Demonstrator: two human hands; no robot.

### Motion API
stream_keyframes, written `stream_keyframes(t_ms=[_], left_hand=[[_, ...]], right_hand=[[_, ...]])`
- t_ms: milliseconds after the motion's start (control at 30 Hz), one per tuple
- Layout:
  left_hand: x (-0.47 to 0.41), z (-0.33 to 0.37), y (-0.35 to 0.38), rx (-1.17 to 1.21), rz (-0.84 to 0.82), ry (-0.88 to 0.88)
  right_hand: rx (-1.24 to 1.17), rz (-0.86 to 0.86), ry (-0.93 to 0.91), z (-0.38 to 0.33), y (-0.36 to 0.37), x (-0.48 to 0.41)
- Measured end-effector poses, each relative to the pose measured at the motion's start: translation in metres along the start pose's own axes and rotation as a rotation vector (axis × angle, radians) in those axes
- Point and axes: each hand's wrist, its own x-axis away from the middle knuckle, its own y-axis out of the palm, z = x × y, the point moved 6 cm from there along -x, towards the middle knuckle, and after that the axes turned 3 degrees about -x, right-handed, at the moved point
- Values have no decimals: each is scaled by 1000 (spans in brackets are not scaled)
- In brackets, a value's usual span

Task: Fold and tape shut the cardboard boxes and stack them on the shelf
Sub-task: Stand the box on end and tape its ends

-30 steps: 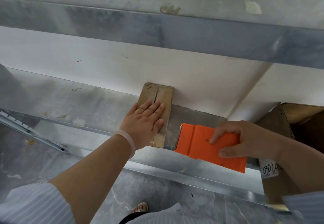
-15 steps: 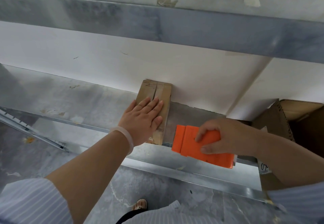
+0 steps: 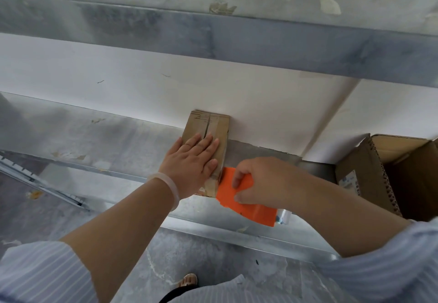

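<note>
One left hand [image 3: 192, 162] flat on box [image 3: 219, 124], right hand [image 3: 258, 181] gripping dispenser [image 3: 251, 212]

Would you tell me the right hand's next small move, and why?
Probably draw the orange tape dispenser up over the small box along its seam: the right hand holds it at the near end, and the left hand presses the flaps flat.

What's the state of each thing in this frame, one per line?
small box: flaps closed, lying on the shelf.
left hand: flat on the small box.
right hand: grips the tape dispenser.
tape dispenser: at the small box's near end.
large box: top open.
</note>
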Motion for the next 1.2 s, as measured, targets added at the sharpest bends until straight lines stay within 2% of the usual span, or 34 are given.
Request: stream_keyframes(t_ms=[500, 767, 1033, 1200], left_hand=[[-1, 0, 1, -11, -5, 4], [-2, -1, 2, 2, -9, 3], [-3, -7, -4, 14, -5, 64], [-1, -8, 0, -82, 6, 165]], right_hand=[[127, -58, 2, -13, 13, 3], [336, 60, -42, -31, 35, 12], [320, 166, 71, -22, 46, 23], [265, 221, 158, -23, 49, 45]])
